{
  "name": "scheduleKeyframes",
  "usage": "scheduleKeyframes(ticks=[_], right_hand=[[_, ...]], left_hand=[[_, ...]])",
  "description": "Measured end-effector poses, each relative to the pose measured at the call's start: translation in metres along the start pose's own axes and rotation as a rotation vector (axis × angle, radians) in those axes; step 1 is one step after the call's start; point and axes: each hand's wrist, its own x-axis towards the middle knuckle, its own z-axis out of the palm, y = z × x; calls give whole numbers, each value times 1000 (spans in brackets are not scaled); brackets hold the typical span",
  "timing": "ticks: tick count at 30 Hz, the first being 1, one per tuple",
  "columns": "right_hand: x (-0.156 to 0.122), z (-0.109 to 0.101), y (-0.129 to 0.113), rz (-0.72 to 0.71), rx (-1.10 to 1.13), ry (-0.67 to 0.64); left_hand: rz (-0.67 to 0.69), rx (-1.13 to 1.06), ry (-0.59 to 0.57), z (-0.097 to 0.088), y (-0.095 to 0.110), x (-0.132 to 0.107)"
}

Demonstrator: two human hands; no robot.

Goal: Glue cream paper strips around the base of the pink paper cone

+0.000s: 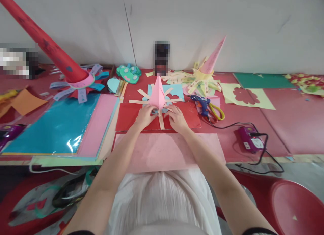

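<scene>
A small pink paper cone (157, 94) stands upright on a light blue paper base (177, 90) with several cream paper strips (161, 119) radiating from under it, all on a red sheet (129, 116). My left hand (145, 116) presses at the cone's lower left edge, fingers curled down onto the base. My right hand (176, 117) presses at the lower right edge, fingers bent onto the strips. A pink sheet (167, 150) lies in front of me.
A blue glue gun (202, 102) and yellow-handled scissors (216, 112) lie right of the cone; a purple power adapter (249, 139) with black cable sits further right. A tall red cone (45, 42) with paper strips stands left, beside teal and pink sheets (58, 127). Another pink cone (214, 57) stands behind.
</scene>
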Motion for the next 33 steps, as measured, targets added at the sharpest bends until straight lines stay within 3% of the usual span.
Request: scheduleKeyframes(ticks=[25,33], right_hand=[[0,-5,-4,18,35,2],[0,-4,-3,31,40,78]], left_hand=[[-3,-10,8,3,-3,0],[-86,-138,114,3,-5,0]])
